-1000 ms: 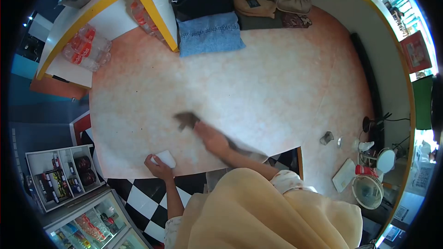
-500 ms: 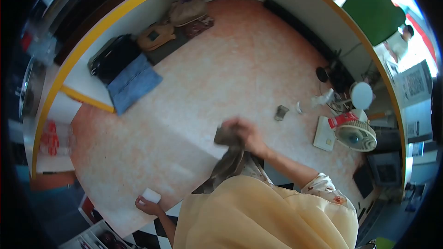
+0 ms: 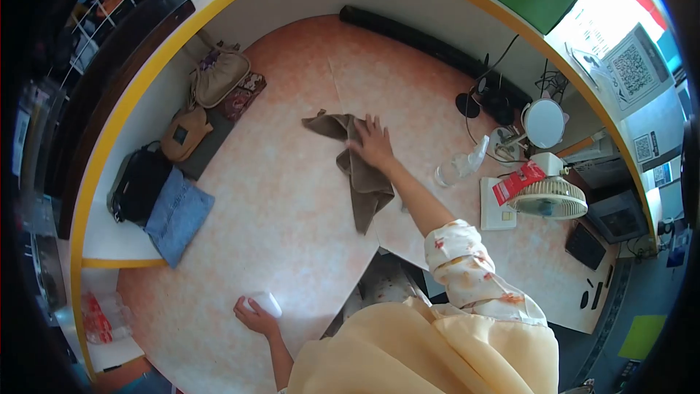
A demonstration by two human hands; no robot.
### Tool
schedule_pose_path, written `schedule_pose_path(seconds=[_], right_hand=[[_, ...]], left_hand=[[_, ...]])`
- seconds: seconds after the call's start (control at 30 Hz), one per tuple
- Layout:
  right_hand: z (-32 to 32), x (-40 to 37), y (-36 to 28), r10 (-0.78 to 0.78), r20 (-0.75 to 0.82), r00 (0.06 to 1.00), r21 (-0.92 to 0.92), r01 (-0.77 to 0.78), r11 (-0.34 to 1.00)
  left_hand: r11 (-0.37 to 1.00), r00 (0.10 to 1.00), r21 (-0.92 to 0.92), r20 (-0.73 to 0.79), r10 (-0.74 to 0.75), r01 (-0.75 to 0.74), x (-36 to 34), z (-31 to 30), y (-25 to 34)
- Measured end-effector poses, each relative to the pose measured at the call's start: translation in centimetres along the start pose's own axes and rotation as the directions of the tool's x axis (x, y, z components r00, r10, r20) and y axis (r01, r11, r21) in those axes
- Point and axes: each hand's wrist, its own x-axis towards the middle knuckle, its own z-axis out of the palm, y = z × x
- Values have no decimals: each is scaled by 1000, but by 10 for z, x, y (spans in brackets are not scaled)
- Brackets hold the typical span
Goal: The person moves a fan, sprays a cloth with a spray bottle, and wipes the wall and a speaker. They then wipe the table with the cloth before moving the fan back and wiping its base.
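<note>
My right hand (image 3: 374,147) lies with fingers spread on a brown cloth (image 3: 368,190), pressing it to the counter. The cloth is crumpled, with one end reaching left of my hand and a pointed end hanging toward me. Lower left, my left hand (image 3: 255,317) has its fingers round a small white block-like thing (image 3: 270,304) close to the counter top. What kind of thing it is cannot be made out. A clear spray bottle (image 3: 459,166) with a white head stands right of my right forearm.
The curved counter (image 3: 277,211) has a raised yellow-edged rim (image 3: 138,66). Bags (image 3: 222,76) and folded denim (image 3: 182,208) lie along the left. On the right are a round mirror (image 3: 545,123), a fan (image 3: 550,198), a white box (image 3: 497,211) and a dark tablet-like thing (image 3: 585,246).
My right hand has gone from a blurred, bunched hold on the cloth to lying spread on it; the cloth is more opened out. The head view has shifted. My left hand keeps the white thing.
</note>
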Motion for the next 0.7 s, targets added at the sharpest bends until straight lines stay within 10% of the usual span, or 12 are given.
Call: schedule_pose_path(seconds=[0.17,0.6,0.7], right_hand=[[48,-59,-17,-145,-173,974,-73,134,988],[84,-276,-143,-623,82,778,391,550,738],[76,-316,-147,-631,229,741,652,365,665]], left_hand=[[998,997,51,-54,46,-43,3,10,-7],[999,999,-33,-38,22,-24,0,5,-11],[999,998,-41,-50,27,-29,-1,2,-9]])
